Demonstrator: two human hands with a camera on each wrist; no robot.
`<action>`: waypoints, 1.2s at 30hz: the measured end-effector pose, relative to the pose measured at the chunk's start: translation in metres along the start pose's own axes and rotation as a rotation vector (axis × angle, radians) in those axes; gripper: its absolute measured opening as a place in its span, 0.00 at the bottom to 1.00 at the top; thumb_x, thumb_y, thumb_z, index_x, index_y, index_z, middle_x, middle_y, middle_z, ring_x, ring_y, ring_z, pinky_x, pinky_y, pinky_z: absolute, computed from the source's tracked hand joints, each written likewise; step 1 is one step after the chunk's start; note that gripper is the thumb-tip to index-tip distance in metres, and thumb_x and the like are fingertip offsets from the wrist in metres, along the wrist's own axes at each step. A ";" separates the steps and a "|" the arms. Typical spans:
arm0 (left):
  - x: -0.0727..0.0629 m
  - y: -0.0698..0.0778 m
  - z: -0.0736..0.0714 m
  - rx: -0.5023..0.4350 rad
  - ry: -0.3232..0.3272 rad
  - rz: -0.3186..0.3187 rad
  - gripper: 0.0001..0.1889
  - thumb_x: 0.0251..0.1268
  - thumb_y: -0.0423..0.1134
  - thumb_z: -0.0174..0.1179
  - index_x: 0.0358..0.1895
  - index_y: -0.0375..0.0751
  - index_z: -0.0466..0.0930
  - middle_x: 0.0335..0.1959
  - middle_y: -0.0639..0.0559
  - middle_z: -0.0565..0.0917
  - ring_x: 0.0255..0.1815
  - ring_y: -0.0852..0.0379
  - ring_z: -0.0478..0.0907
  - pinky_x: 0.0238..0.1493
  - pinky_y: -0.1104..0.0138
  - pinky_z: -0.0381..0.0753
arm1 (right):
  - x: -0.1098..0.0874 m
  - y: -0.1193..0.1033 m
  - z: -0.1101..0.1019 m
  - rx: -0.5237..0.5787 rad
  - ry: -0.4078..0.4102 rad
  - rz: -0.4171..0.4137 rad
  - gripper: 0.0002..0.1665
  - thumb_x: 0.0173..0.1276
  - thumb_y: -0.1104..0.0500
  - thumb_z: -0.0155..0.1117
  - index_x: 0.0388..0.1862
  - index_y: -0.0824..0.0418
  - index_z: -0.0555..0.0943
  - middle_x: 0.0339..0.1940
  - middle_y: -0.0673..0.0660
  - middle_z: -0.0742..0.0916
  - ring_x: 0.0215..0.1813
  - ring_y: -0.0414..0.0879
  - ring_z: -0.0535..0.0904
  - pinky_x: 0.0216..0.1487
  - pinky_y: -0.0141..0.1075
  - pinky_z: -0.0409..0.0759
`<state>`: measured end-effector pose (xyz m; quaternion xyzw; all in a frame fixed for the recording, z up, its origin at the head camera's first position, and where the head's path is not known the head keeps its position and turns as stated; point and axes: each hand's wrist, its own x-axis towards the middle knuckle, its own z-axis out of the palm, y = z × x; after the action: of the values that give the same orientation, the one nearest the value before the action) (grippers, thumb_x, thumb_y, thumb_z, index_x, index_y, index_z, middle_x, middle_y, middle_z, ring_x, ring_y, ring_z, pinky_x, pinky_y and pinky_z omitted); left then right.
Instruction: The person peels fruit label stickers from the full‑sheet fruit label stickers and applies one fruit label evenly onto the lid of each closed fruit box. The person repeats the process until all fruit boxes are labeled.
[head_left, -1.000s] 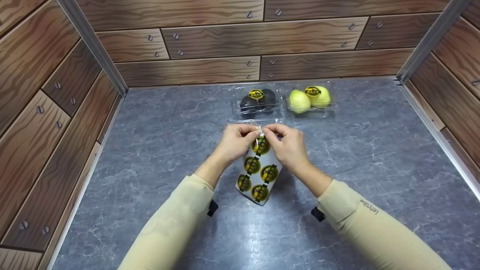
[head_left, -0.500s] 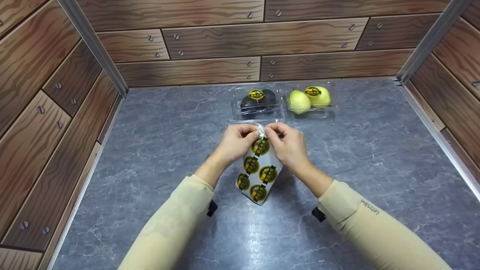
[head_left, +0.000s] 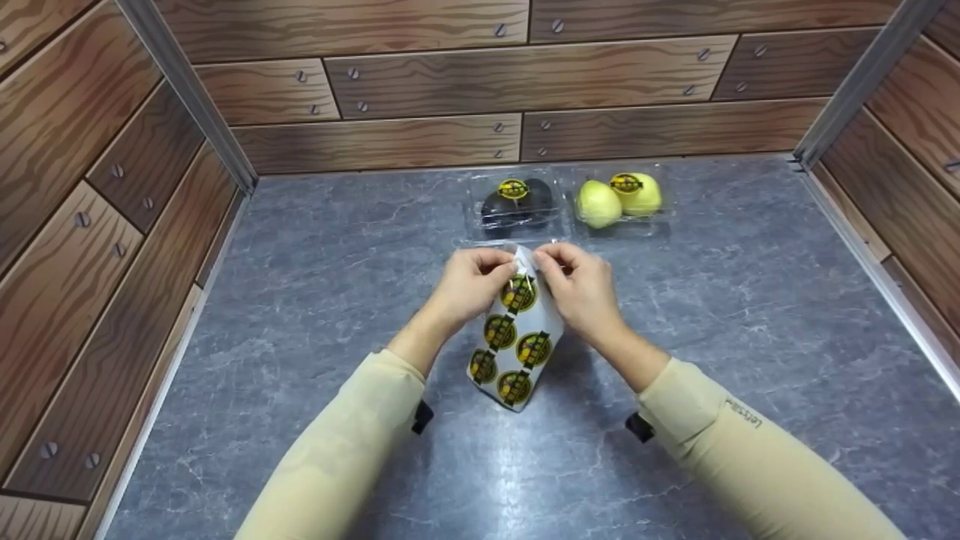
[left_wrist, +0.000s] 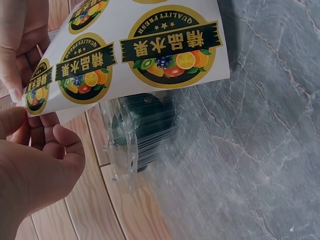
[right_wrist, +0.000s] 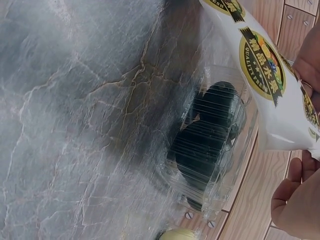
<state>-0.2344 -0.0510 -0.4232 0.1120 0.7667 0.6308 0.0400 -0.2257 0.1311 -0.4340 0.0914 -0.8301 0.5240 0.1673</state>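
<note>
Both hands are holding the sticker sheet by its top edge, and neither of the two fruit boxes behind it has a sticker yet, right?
Not quite. The head view shows both hands, left and right, on the sticker sheet, but the dark fruit box and yellow fruit box each already carry a sticker.

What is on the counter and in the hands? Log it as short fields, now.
left hand: pinches top edge of sticker sheet
right hand: pinches same top edge
sticker sheet: white, round fruit labels, held above counter
dark fruit box: clear, closed, one sticker on lid
yellow fruit box: clear, one sticker on top, right of dark box
counter: grey marble pattern
</note>
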 end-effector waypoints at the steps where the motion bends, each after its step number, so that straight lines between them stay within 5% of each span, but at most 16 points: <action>1: 0.000 0.000 0.000 -0.001 -0.001 0.002 0.10 0.75 0.30 0.62 0.49 0.29 0.90 0.40 0.45 0.91 0.34 0.62 0.81 0.37 0.72 0.82 | 0.000 0.000 0.000 -0.001 0.001 0.005 0.08 0.77 0.60 0.69 0.43 0.64 0.90 0.37 0.58 0.92 0.36 0.47 0.86 0.37 0.30 0.84; 12: -0.001 -0.001 -0.003 -0.002 -0.007 -0.013 0.10 0.75 0.32 0.62 0.50 0.30 0.90 0.39 0.47 0.90 0.35 0.61 0.82 0.38 0.71 0.83 | 0.001 0.001 -0.002 -0.008 0.002 0.005 0.08 0.77 0.60 0.69 0.43 0.63 0.90 0.34 0.56 0.91 0.33 0.45 0.83 0.35 0.30 0.81; 19: 0.000 -0.002 -0.004 -0.004 -0.005 -0.047 0.10 0.75 0.33 0.64 0.50 0.32 0.90 0.41 0.47 0.91 0.36 0.60 0.83 0.47 0.57 0.88 | 0.001 0.000 -0.004 -0.001 0.003 0.010 0.08 0.78 0.59 0.68 0.44 0.63 0.90 0.34 0.56 0.91 0.33 0.45 0.82 0.34 0.30 0.80; 25: -0.001 0.000 -0.004 -0.022 -0.003 -0.057 0.10 0.74 0.32 0.64 0.51 0.31 0.90 0.41 0.45 0.91 0.36 0.60 0.83 0.39 0.69 0.85 | 0.001 0.000 -0.004 0.005 0.010 0.021 0.08 0.78 0.60 0.68 0.44 0.63 0.90 0.34 0.57 0.91 0.33 0.45 0.82 0.35 0.29 0.81; 36: -0.003 -0.002 -0.006 -0.041 -0.002 -0.073 0.10 0.73 0.31 0.64 0.51 0.31 0.90 0.39 0.45 0.91 0.33 0.60 0.83 0.36 0.70 0.84 | 0.001 -0.001 -0.005 0.029 0.005 0.036 0.08 0.78 0.60 0.68 0.44 0.63 0.90 0.34 0.57 0.91 0.34 0.46 0.82 0.34 0.29 0.81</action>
<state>-0.2326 -0.0583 -0.4241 0.0837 0.7573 0.6443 0.0659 -0.2252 0.1347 -0.4305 0.0775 -0.8234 0.5393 0.1585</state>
